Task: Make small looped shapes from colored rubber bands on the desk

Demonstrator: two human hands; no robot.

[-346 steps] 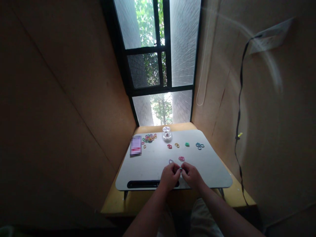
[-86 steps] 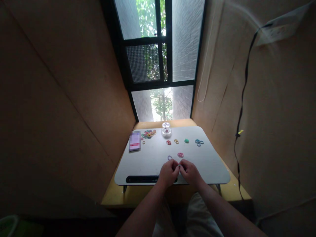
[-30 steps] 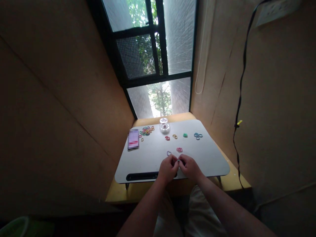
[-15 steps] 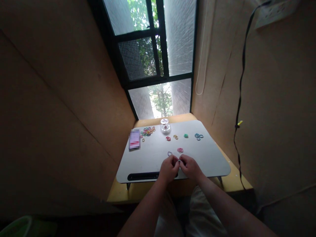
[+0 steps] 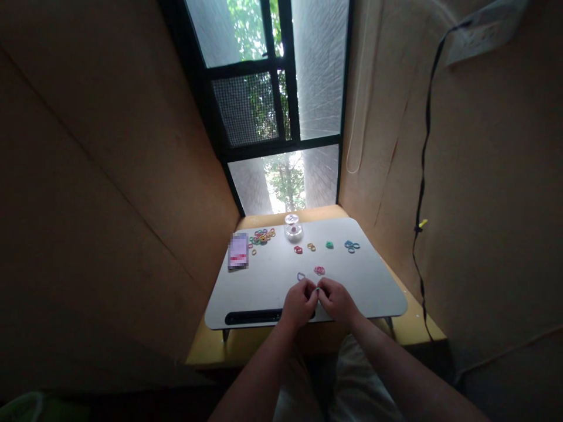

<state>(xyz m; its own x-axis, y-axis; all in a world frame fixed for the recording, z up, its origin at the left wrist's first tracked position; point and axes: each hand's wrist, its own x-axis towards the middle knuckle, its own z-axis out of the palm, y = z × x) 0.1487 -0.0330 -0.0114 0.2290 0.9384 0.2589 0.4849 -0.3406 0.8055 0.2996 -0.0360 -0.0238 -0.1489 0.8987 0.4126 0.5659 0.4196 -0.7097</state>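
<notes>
Over the front of the white lap table (image 5: 268, 287), my left hand (image 5: 299, 303) and my right hand (image 5: 336, 300) meet fingertip to fingertip. Both are closed in a pinch on a small green rubber band (image 5: 317, 289), mostly hidden by the fingers. Just beyond my left hand lies a purple band (image 5: 301, 276); a pink cluster of bands (image 5: 319, 270) is beyond my right hand. Farther back, small groups stand in a row: red bands (image 5: 298, 249), yellow bands (image 5: 311, 247), green bands (image 5: 329, 245) and blue bands (image 5: 351, 246).
A mixed pile of coloured bands (image 5: 263, 237) sits at the back left beside a phone-like flat object (image 5: 238, 251), its face blurred out. A clear round container (image 5: 293, 232) stands at the back. Along the front edge runs a black slot (image 5: 253, 317). A black cord (image 5: 421, 193) hangs at right.
The view has shifted slightly. My hands stay together at the same place over the table, still pinching the small green band; the band groups lie as before.
</notes>
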